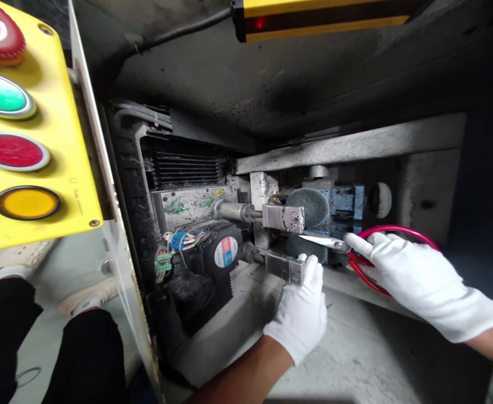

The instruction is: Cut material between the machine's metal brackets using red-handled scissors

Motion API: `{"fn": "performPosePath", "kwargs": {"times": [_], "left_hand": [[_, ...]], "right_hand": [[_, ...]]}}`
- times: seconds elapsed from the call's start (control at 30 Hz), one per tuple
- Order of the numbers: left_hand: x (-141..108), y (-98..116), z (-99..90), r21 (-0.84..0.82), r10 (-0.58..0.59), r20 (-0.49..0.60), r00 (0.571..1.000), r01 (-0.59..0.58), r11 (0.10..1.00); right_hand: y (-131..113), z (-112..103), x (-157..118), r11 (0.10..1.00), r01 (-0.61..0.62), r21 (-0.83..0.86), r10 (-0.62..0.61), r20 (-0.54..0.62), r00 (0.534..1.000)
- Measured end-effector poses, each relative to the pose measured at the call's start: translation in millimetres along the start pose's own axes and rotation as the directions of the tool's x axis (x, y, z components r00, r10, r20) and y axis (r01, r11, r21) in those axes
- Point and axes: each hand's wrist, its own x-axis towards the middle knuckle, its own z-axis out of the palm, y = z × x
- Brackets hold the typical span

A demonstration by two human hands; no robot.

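1. At centre frame, a person in white gloves is reaching into the grimy bay of a machine, working at two grey-green pads, the upper pad and the lower pad, mounted beside small metal clamp blocks.

2. The right hand is gripping red-handled scissors, fingers curled through and over the loops at centre right; the blades are lying nearly shut and pointing left, their tips resting between the two pads.

3. The left hand is coming up from the lower middle of the frame, its fingers pressed together against the lower clamp block, seemingly steadying it; whether it is pinching anything thin there cannot be told.

4. The step in hand appears to be trimming or cutting at the pad area, with the blades already placed at the spot.

5. The next move is likely calling for a small, controlled snip while the left hand is keeping the block steady, with the tips kept clear of the gloved fingers just below.

6. A black motor with coloured wiring is sitting to the left of centre, and a yellow button box is filling the upper left of the frame.
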Motion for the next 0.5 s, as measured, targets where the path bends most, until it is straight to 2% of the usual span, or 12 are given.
{"fn": "performPosePath", "kwargs": {"times": [0.13, 0.27, 0.37, 0.5], "left_hand": [[1, -3, 1.4, -0.014, 0.011, -0.043, 0.999, -0.011, 1.0], [2, -4, 3.1, -0.019, 0.016, -0.113, 0.993, -0.018, 1.0], [2, -3, 4.3, -0.013, 0.011, -0.149, 0.989, -0.013, 1.0], [2, -2, 2.7, 0.008, -0.004, -0.148, 0.989, 0.005, 1.0]], "right_hand": [[1, -6, 1, 0.995, 0.045, -0.085, -0.047, -0.027, 0.999], [0, -11, 5, 0.989, 0.003, -0.15, 0.0, 0.018, 1.0], [0, -11, 10, 0.992, -0.004, -0.13, 0.006, 0.016, 1.0], [4, -11, 16, 0.997, 0.048, -0.067, -0.048, -0.003, 0.999]]}}
